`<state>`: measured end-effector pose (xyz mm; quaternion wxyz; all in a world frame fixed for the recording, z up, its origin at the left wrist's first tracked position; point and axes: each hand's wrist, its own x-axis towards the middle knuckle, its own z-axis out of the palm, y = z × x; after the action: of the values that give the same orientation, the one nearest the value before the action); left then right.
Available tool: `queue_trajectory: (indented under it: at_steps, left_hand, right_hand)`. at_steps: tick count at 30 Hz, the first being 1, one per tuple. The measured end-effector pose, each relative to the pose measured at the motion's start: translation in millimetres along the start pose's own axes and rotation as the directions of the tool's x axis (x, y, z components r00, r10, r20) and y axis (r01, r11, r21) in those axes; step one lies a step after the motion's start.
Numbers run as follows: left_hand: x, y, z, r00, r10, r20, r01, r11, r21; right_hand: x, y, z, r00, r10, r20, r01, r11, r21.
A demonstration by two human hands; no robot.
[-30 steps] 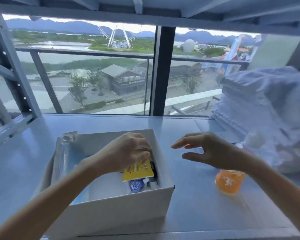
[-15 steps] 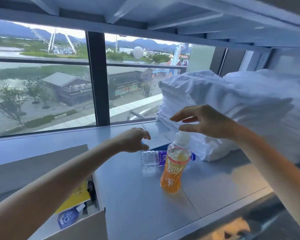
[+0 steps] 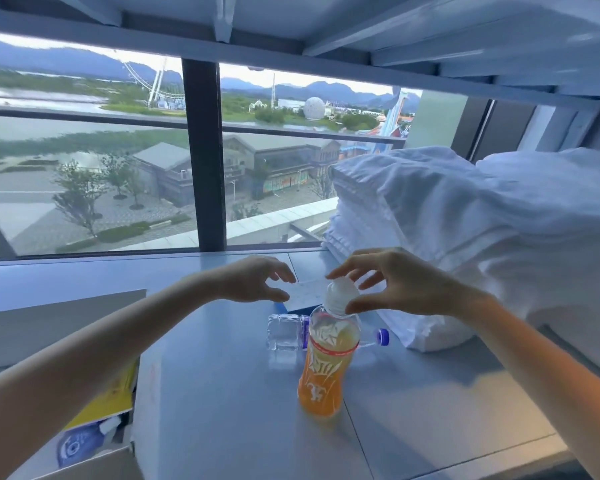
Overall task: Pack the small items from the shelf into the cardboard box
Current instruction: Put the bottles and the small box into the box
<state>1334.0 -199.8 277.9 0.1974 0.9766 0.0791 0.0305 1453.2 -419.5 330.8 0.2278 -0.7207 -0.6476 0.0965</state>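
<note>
An orange drink bottle (image 3: 327, 368) with a white cap stands upright on the grey shelf (image 3: 222, 393). My right hand (image 3: 400, 287) arches over its cap, thumb at the neck and fingers spread above, without a clear grip. Behind it a clear water bottle (image 3: 284, 332) with a blue cap lies on its side. A white card (image 3: 307, 295) lies further back, and my left hand (image 3: 260, 278) hovers over its left end, fingers curved and holding nothing. The cardboard box (image 3: 141, 403) sits at lower left, with a yellow packet (image 3: 108, 400) and a blue packet (image 3: 80, 441) inside.
A tall stack of folded white towels (image 3: 465, 237) fills the shelf's right side, close behind the bottles. A window with a dark post (image 3: 203, 157) closes off the back. Another shelf runs low overhead. The shelf's front edge (image 3: 482, 462) crosses the lower right.
My left hand has come out of the box and moved right to the white card. My right hand has dropped around the orange bottle's cap. The view has swung right.
</note>
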Motion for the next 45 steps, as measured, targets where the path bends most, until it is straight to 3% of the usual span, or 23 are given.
queue_trajectory:
  at_steps: [6, 10, 15, 18, 22, 25, 30, 35, 40, 45]
  left_hand:
    - [-21.1, 9.6, -8.4, 0.999, 0.034, 0.012, -0.034, 0.999, 0.039]
    - [-60.8, 11.7, -32.0, 1.0, 0.007, -0.026, -0.009, 0.995, -0.1]
    - [-125.2, 8.7, -55.4, 0.98, -0.055, -0.194, 0.002, 0.965, -0.261]
    - [-150.7, 8.0, -63.8, 0.937, -0.106, -0.332, -0.006, 0.948, -0.319]
    - [-175.2, -3.4, -85.5, 0.829, -0.225, -0.512, -0.001, 0.915, -0.404]
    - [-202.1, -23.4, -97.9, 0.783, -0.266, -0.563, 0.011, 0.91, -0.414]
    - [-253.6, -56.7, -102.4, 0.754, -0.321, -0.572, 0.061, 0.902, -0.426]
    - [-299.0, -90.0, -98.6, 0.754, -0.365, -0.546, 0.12, 0.894, -0.432]
    - [-326.6, -125.4, -81.5, 0.822, -0.418, -0.388, 0.233, 0.867, -0.44]
    - [-327.0, -159.8, -59.0, 0.862, -0.449, -0.234, 0.37, 0.874, -0.314]
  right_hand:
    - [15.8, -3.6, 2.3, 0.992, -0.099, -0.083, 0.1, 0.995, 0.003]
    - [39.5, -32.4, -12.4, 0.974, -0.14, -0.18, 0.145, 0.989, 0.018]
    - [81.3, -93.4, -23.6, 0.939, -0.231, -0.254, 0.253, 0.966, 0.057]
    - [102.6, -127.5, -17.2, 0.912, -0.266, -0.313, 0.308, 0.947, 0.093]
    - [127.7, -169.4, -0.4, 0.879, -0.249, -0.406, 0.357, 0.909, 0.217]
    - [142.3, -198.4, 21.8, 0.872, -0.247, -0.422, 0.383, 0.882, 0.275]
    - [164.4, -232.0, 63.6, 0.904, -0.234, -0.359, 0.375, 0.838, 0.398]
    - [176.3, -258.2, 105.3, 0.929, -0.304, -0.213, 0.365, 0.848, 0.385]
    - [190.8, -265.5, 146.5, 0.952, -0.27, -0.142, 0.304, 0.879, 0.368]
    - [199.7, -266.9, 191.7, 0.97, -0.238, -0.049, 0.241, 0.922, 0.303]
